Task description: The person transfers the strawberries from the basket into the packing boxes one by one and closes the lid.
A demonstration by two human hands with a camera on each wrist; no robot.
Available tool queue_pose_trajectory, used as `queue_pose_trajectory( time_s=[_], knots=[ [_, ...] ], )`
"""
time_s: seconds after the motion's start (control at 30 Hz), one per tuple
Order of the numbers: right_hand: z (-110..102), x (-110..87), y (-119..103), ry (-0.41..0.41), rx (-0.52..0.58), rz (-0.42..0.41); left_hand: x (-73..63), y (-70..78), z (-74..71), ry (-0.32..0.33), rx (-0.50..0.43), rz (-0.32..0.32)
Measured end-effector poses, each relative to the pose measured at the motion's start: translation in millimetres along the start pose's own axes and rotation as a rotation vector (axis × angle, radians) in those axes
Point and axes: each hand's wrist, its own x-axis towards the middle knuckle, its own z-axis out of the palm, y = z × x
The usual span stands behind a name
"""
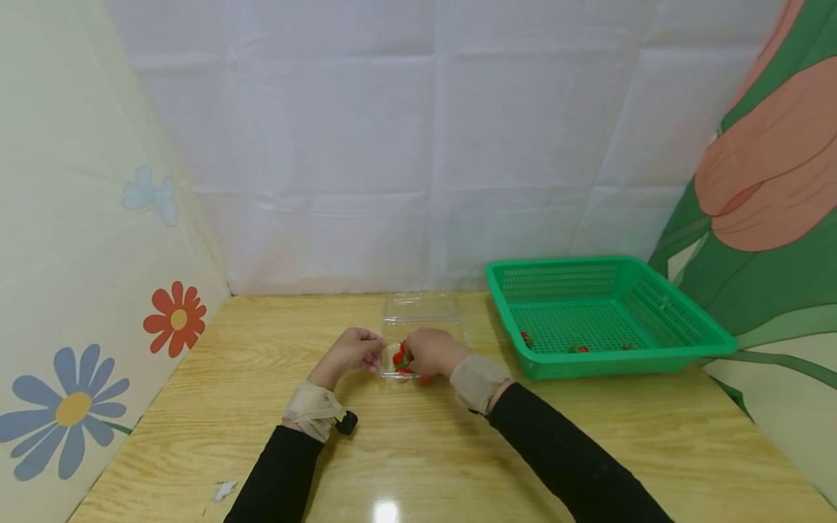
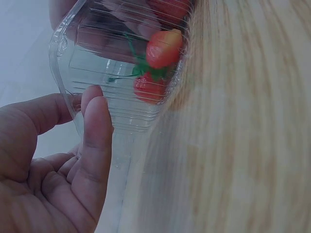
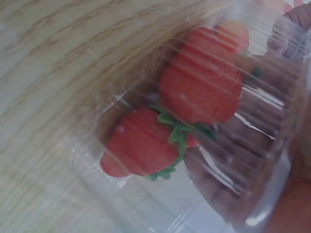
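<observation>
A clear plastic box [image 2: 114,73] with its lid [image 1: 421,309] folded open toward the back stands on the table, with several red strawberries inside. My left hand [image 1: 356,350] pinches the box's left rim between thumb and fingers. Reaching down into the box, my right hand [image 1: 434,351] has its fingers around a large strawberry [image 3: 201,80], seen through the ribbed wall in the right wrist view. Beside that one lies another strawberry [image 3: 143,143] with green leaves. The left wrist view shows a red-and-yellow strawberry [image 2: 164,48] and a smaller strawberry [image 2: 149,88] against the box wall.
A green slotted basket [image 1: 621,357] stands at the right, holding a few strawberries [image 1: 578,349] near its front side. White cloth [image 1: 327,145] hangs behind the wooden table [image 1: 405,450]. Printed panels with flowers flank it left and right.
</observation>
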Motion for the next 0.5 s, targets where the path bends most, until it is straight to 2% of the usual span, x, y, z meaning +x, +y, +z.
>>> queue_pose_trajectory(
  time_s=[0.5],
  knots=[
    [-3.8,0.2,-3.7,-0.033,-0.045,0.015,-1.3,-0.2,-0.5,-0.009,0.014,0.018]
  ],
)
